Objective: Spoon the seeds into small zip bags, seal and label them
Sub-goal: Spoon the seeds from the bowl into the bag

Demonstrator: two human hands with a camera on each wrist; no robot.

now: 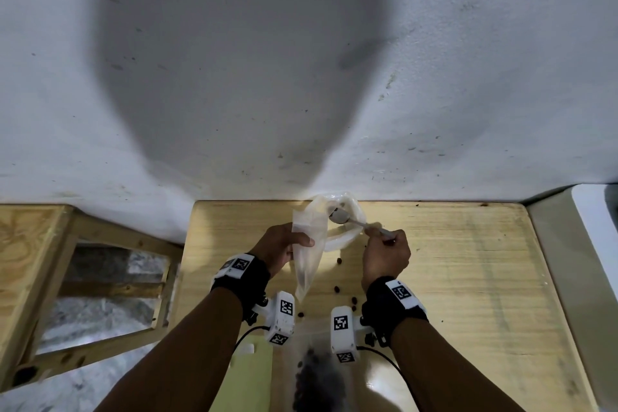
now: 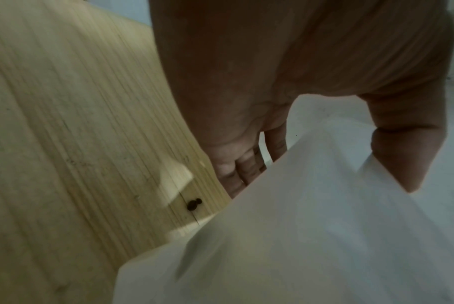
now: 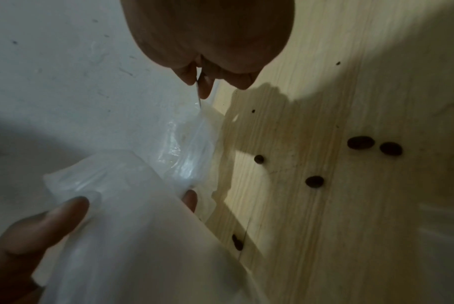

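Both forearms reach toward the counter's [image 1: 434,261] far edge. Left hand [image 1: 281,249] pinches a hanging zip bag [image 1: 309,254]; right hand [image 1: 386,257] grips a spoon [image 1: 347,219] over another bag's mouth.

The left hand [image 1: 280,246] hides part of the zip bag [image 1: 309,254] it grips, and the left wrist view of that bag is blurred. The spoon [image 1: 347,219] handle disappears inside the right hand [image 1: 386,257]; whether its bowl carries seeds cannot be told. Below the bag, a dark seed heap [image 1: 317,378] is blurred and cut off by the bottom edge.
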